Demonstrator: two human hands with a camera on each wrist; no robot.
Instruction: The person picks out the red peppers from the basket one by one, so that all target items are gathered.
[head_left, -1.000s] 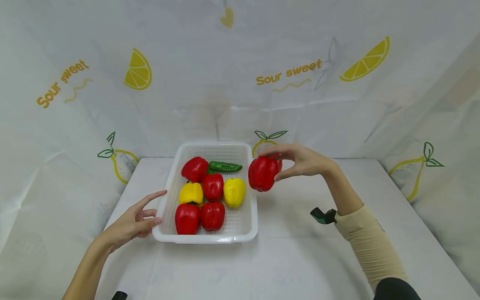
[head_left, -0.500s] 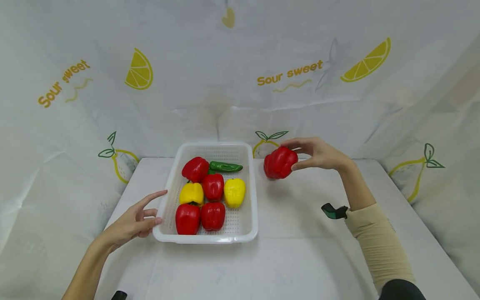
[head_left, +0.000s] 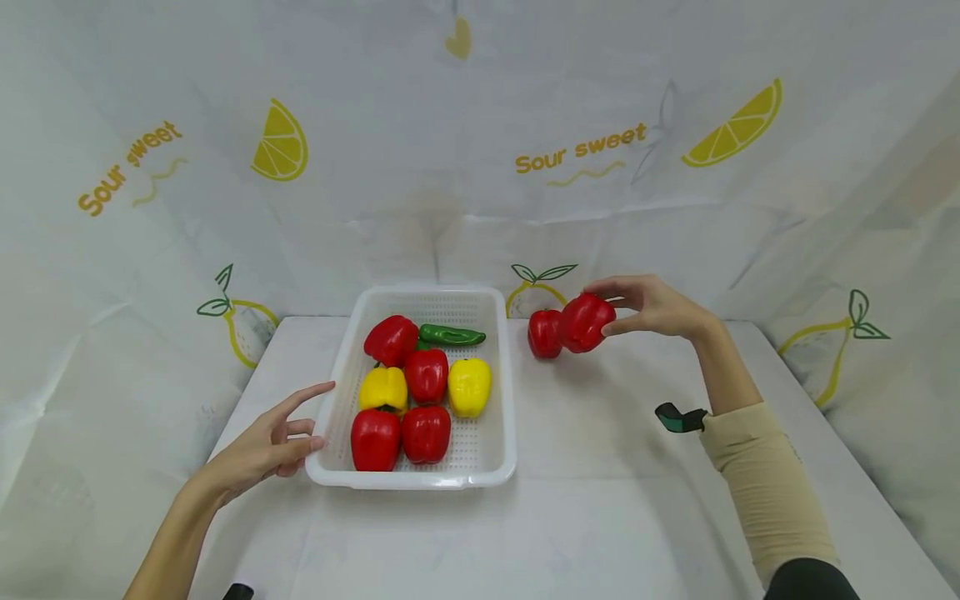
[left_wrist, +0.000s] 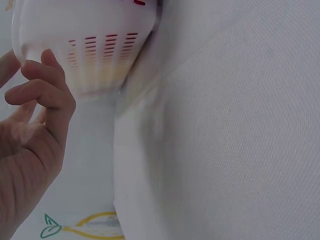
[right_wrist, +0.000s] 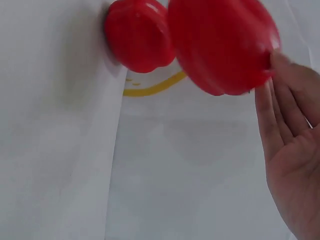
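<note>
My right hand (head_left: 651, 308) pinches a glossy red bell pepper (head_left: 587, 322) between thumb and fingers, above the white tabletop. In the right wrist view that held pepper (right_wrist: 222, 45) hangs in front of the palm. Just left of it another red bell pepper (head_left: 545, 334) sits on the table. My left hand (head_left: 268, 442) holds the left rim of a white plastic basket (head_left: 507, 433), thumb on the rim and some fingers curled. Inside lie several red peppers (head_left: 426, 434), yellow bell peppers (head_left: 468, 387) and a long green pepper (head_left: 452, 335).
A lemon-printed white sheet (head_left: 420, 167) forms a wall behind the table (head_left: 600, 533) and along its sides. The basket stands left of the table's middle. Something dark green and black (head_left: 681, 418) shows at the right sleeve (head_left: 765, 483).
My right hand has moved right with the red pepper, away from the basket. The red pepper on the table, hidden behind it before, now shows fully. The left hand and basket have stayed put.
</note>
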